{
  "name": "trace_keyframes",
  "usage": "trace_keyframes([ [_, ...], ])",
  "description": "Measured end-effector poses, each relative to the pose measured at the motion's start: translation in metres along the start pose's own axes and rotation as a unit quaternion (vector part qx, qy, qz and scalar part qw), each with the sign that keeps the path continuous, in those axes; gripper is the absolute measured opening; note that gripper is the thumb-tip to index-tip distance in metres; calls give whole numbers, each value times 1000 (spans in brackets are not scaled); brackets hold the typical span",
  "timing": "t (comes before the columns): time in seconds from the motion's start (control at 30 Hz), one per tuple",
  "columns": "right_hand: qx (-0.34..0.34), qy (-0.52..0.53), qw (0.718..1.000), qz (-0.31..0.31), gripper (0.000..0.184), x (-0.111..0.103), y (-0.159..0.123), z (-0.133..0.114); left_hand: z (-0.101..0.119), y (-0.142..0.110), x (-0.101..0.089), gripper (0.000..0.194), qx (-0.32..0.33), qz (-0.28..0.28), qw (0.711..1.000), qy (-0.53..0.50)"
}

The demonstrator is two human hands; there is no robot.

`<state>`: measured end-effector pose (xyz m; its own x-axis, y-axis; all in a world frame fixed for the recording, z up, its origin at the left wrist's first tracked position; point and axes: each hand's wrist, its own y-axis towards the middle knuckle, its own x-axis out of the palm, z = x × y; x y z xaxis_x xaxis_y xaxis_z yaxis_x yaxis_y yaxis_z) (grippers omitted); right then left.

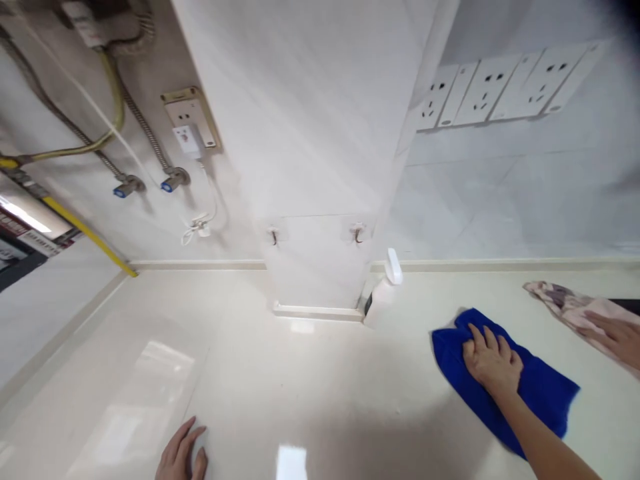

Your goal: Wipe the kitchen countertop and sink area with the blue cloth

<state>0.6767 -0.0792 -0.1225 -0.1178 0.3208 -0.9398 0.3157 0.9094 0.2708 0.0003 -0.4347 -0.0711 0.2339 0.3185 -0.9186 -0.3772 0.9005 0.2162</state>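
My right hand presses down on a blue cloth spread on the pale, glossy countertop. Its fingers are bent into the fabric, and part of the cloth lies hidden under the hand and forearm. At the lower left, my left hand is by the counter surface with its fingers apart and nothing in them; its wrist is out of frame. A white bottle stands against the wall column, between my two hands and farther back.
At the far right, another person's hand rests on a patterned cloth. The white column juts forward and carries two small hooks. Wall sockets, water valves and a yellow pipe line the walls.
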Motion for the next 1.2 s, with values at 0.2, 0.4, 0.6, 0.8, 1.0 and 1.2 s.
trace_keyframes([
  [0.2, -8, 6, 1000, 20, 59, -25, -91, -7, 12, -2, 0, 34, 27, 29, 999, -11],
  [0.4, -77, -13, 995, 59, 62, -46, -193, -55, 23, -6, 0, 31, 16, 35, 998, -43],
  [0.6, -144, -3, 987, 74, 66, -57, -270, -131, 30, -14, 2, 29, 7, 66, 989, -129],
  [0.8, -202, 57, 974, 82, 73, -60, -324, -186, 25, -49, 5, 35, 24, 74, 984, -159],
  [1.0, -234, 114, 961, 95, 74, -55, -359, -239, -15, -171, -64, 30, 19, 108, 973, -202],
  [1.2, -304, 158, 939, 35, 69, -53, -380, -322, -58, -328, -138, 38, -454, 208, 845, -189],
])
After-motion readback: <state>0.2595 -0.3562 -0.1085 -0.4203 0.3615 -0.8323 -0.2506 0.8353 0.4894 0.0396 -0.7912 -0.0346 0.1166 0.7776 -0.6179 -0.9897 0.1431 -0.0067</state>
